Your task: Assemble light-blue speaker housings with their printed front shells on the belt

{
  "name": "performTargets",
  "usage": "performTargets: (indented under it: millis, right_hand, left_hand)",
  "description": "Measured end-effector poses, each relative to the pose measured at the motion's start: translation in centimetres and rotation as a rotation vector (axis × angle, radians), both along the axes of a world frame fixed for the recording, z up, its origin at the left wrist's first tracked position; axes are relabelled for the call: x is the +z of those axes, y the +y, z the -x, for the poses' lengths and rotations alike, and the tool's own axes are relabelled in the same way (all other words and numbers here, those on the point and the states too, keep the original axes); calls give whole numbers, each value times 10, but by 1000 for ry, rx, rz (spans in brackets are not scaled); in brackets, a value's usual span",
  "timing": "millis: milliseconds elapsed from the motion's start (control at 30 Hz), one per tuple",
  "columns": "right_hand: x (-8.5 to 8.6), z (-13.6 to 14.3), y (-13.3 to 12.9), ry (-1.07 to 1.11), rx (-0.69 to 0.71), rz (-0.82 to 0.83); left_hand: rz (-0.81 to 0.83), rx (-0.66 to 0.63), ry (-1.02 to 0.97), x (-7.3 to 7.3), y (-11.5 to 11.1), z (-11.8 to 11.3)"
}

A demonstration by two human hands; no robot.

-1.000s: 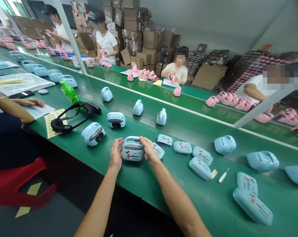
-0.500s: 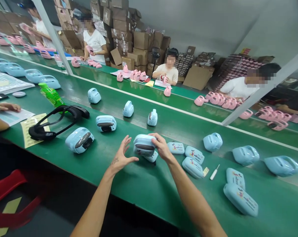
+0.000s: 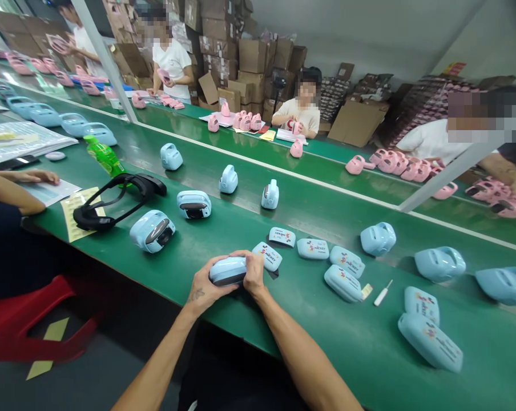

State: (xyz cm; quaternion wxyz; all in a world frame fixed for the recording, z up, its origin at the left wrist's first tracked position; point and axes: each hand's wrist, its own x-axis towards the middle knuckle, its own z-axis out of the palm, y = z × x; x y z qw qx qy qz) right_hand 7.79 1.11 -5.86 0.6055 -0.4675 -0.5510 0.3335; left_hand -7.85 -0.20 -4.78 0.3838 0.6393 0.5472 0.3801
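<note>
Close to the table's front edge I hold a light-blue plastic housing [image 3: 227, 269] with a dark strip along its lower side. My left hand [image 3: 204, 288] is wrapped round its left end. On its right end my right hand [image 3: 253, 273] is closed, thumb toward the top. The hands hide both ends and the underside. Just beyond the right hand lies a light-blue cover [image 3: 267, 257] printed with a cartoon figure and lettering, with another printed cover [image 3: 282, 236] behind it. Left of my hands stand two housings with dark fronts, one nearer [image 3: 152, 231] and one farther [image 3: 193, 204].
More printed covers [image 3: 313, 248] and a white-handled pointed tool [image 3: 383, 294] lie right. A black headset [image 3: 116, 202] and green bottle [image 3: 104, 155] are left, beside another person's hand [image 3: 44, 176]. Blue housings [image 3: 378, 238] sit along the belt; co-workers handle pink ones [image 3: 355, 164] opposite.
The housing has come down toward me and the table's front edge. My left hand, open beside it before, has closed on it. The printed covers behind now show more fully.
</note>
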Motion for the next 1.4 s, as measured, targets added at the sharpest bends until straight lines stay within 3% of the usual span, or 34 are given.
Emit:
performTargets:
  millis: [100, 167, 333, 467, 533, 633, 767, 900, 1033, 1167, 1267, 1400]
  right_hand:
    - [-1, 4, 2, -57, -85, 62]
    - [1, 3, 3, -80, -67, 85]
    - [18, -15, 2, -160, 209, -19]
    - [40, -41, 9, -233, 457, 69]
    - [51, -61, 23, -259, 371, 162]
    - [68, -107, 58, -284, -20, 306]
    - [87, -181, 109, -278, -399, 387]
    - [87, -234, 140, -291, -596, 473]
    - [74, -262, 146, -334, -630, 518]
    - [72, -271, 138, -390, -636, 435]
    - [77, -255, 119, -439, -579, 285]
    - [66, -209, 66, -534, -277, 194]
  left_hand:
    - [-10, 73, 8, 1, -3, -4]
    - [-2, 97, -8, 2, -6, -5]
    - [47, 119, -111, 8, -7, -6]
    - [102, 63, -265, 1, 5, -6]
    - [57, 41, -396, -8, 16, -5]
    - [0, 102, -475, -21, 29, -2]
    - [-48, 68, -286, -27, 33, 2]
    - [-224, -7, -86, -23, 29, 2]
    - [-317, -19, 19, -24, 28, 3]
    - [-383, -75, 152, -23, 31, -3]
    - [-408, -219, 234, -14, 41, -25]
    - [-327, -469, 133, -1, 64, -68]
